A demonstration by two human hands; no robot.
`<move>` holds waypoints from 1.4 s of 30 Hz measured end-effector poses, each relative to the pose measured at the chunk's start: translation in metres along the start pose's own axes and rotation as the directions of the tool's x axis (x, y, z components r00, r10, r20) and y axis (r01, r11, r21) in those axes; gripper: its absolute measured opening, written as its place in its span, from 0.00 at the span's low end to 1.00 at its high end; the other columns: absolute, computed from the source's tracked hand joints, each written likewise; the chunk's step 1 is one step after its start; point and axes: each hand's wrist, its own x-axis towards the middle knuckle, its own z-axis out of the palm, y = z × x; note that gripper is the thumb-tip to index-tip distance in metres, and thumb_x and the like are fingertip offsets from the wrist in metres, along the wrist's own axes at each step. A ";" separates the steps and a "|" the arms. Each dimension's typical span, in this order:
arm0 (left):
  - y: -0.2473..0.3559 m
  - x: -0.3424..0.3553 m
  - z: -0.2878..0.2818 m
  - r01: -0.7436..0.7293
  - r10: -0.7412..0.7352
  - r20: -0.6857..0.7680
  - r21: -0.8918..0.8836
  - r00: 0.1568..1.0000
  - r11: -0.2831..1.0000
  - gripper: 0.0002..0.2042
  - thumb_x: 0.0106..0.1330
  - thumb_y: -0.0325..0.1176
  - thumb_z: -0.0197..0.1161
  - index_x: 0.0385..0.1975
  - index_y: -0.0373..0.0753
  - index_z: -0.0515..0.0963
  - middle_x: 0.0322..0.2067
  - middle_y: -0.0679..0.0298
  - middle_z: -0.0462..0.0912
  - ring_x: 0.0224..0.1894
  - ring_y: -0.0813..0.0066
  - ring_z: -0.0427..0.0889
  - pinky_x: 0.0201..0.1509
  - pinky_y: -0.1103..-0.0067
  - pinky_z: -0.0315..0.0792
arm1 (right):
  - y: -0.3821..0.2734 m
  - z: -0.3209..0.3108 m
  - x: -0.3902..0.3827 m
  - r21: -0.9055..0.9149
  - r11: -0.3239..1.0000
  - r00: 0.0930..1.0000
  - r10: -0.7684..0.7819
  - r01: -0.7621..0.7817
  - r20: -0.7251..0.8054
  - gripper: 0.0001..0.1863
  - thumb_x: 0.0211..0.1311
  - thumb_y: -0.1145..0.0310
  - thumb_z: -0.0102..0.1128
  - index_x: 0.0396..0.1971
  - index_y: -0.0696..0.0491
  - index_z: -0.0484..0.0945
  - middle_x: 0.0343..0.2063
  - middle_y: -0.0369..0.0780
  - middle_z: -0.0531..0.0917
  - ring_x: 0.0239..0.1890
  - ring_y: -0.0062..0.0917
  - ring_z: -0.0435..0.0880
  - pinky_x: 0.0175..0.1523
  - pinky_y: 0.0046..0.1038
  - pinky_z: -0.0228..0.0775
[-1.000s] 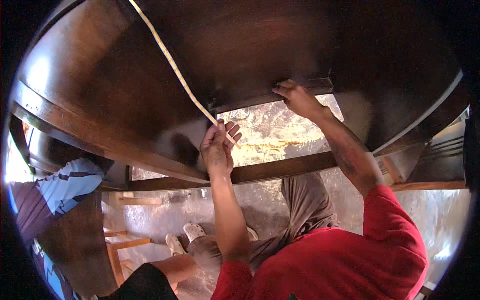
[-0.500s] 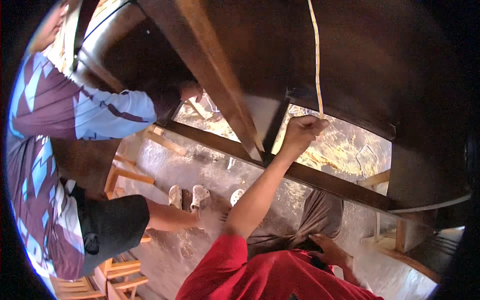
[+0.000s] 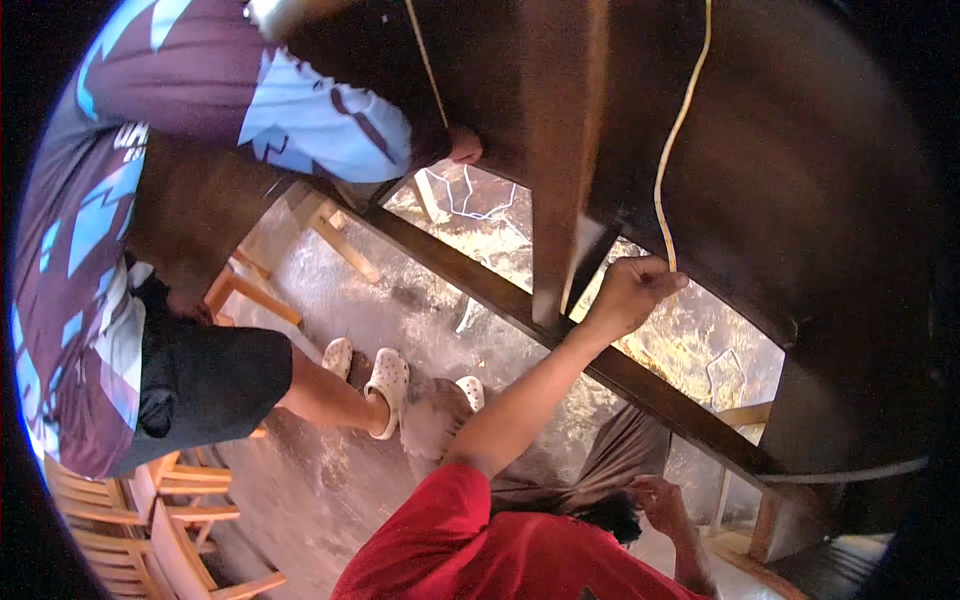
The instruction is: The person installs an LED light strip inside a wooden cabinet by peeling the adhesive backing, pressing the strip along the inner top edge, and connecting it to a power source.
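My left hand (image 3: 637, 295) pinches the lower end of a narrow yellow-white strip (image 3: 668, 140) that hangs down the dark wooden panel (image 3: 795, 190), in front of a rectangular opening. My right hand (image 3: 662, 505) is low by my grey-brown trouser leg (image 3: 625, 450), with curled fingers beside a dark patch; what is in them, if anything, I cannot make out.
A co-worker in a patterned blue sleeve (image 3: 320, 125) stands at left, hand (image 3: 463, 146) at the panel. A wooden post (image 3: 560, 130) and dark rail (image 3: 460, 280) frame openings showing white wires (image 3: 480, 210). Wooden chairs (image 3: 190, 520) and pale clogs (image 3: 385, 390) are below.
My view has swung left, showing more of the co-worker. My right hand has dropped from the panel's edge to beside my leg. My left hand still holds the strip.
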 end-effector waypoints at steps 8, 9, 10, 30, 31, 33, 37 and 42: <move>0.000 -0.014 -0.011 -0.008 0.005 -0.030 -0.111 1.000 0.994 0.12 0.66 0.34 0.65 0.24 0.33 0.78 0.16 0.72 0.73 0.22 0.87 0.69 0.26 0.82 0.64 | -0.074 -0.052 0.018 -0.362 0.887 0.895 -0.383 0.287 -0.229 0.07 0.64 0.71 0.60 0.35 0.60 0.82 0.30 0.43 0.84 0.27 0.23 0.84 0.32 0.24 0.76; -0.001 -0.016 -0.014 0.044 -0.047 -0.016 -0.151 0.999 0.988 0.12 0.66 0.35 0.65 0.25 0.34 0.79 0.18 0.71 0.75 0.22 0.85 0.71 0.27 0.83 0.66 | -0.100 -0.056 0.022 -0.287 0.884 0.858 -0.443 0.370 -0.260 0.07 0.64 0.72 0.59 0.33 0.61 0.82 0.29 0.43 0.84 0.26 0.23 0.83 0.32 0.24 0.76; -0.003 -0.017 -0.017 0.097 -0.099 0.002 -0.189 0.995 0.977 0.12 0.67 0.37 0.65 0.26 0.35 0.79 0.20 0.69 0.77 0.22 0.84 0.74 0.28 0.83 0.68 | -0.123 -0.059 0.025 -0.213 0.867 0.815 -0.497 0.451 -0.297 0.08 0.64 0.72 0.58 0.31 0.61 0.82 0.28 0.43 0.84 0.25 0.23 0.83 0.32 0.25 0.76; 0.006 -0.024 -0.010 0.115 -0.143 -0.182 -0.156 0.973 0.981 0.09 0.66 0.34 0.65 0.28 0.35 0.80 0.19 0.69 0.77 0.20 0.84 0.73 0.25 0.85 0.66 | -0.198 -0.116 0.172 0.408 0.841 0.868 -0.458 0.355 0.191 0.11 0.63 0.75 0.63 0.45 0.59 0.79 0.38 0.40 0.85 0.42 0.21 0.82 0.49 0.25 0.75; 0.004 -0.022 -0.008 0.108 -0.138 -0.200 -0.154 0.970 0.982 0.10 0.66 0.34 0.65 0.26 0.36 0.79 0.18 0.69 0.77 0.19 0.82 0.72 0.25 0.84 0.66 | -0.196 -0.115 0.171 0.411 0.842 0.873 -0.451 0.349 0.183 0.11 0.63 0.75 0.63 0.45 0.59 0.79 0.38 0.40 0.85 0.42 0.21 0.82 0.49 0.25 0.75; 0.004 -0.022 -0.003 0.114 -0.139 -0.184 -0.139 0.973 0.984 0.10 0.67 0.35 0.65 0.27 0.36 0.79 0.18 0.69 0.76 0.20 0.83 0.72 0.26 0.84 0.65 | -0.191 -0.112 0.168 0.397 0.819 0.872 -0.481 0.413 0.086 0.12 0.62 0.76 0.63 0.45 0.60 0.79 0.39 0.40 0.85 0.42 0.21 0.83 0.51 0.25 0.75; 0.006 -0.023 0.005 0.139 -0.149 -0.173 -0.069 0.974 0.988 0.10 0.67 0.35 0.64 0.34 0.34 0.81 0.22 0.69 0.78 0.24 0.84 0.73 0.30 0.85 0.65 | -0.193 -0.100 0.172 0.453 0.803 0.900 -0.437 0.387 0.006 0.08 0.64 0.73 0.63 0.39 0.61 0.78 0.33 0.40 0.83 0.34 0.21 0.83 0.42 0.24 0.78; 0.001 -0.024 0.017 0.211 -0.214 -0.021 -0.086 0.977 0.974 0.08 0.62 0.29 0.68 0.36 0.31 0.82 0.29 0.68 0.81 0.35 0.84 0.75 0.41 0.85 0.67 | -0.189 -0.109 0.176 0.404 0.801 0.894 -0.431 0.441 -0.122 0.09 0.64 0.69 0.64 0.34 0.59 0.78 0.27 0.37 0.82 0.29 0.18 0.81 0.36 0.22 0.76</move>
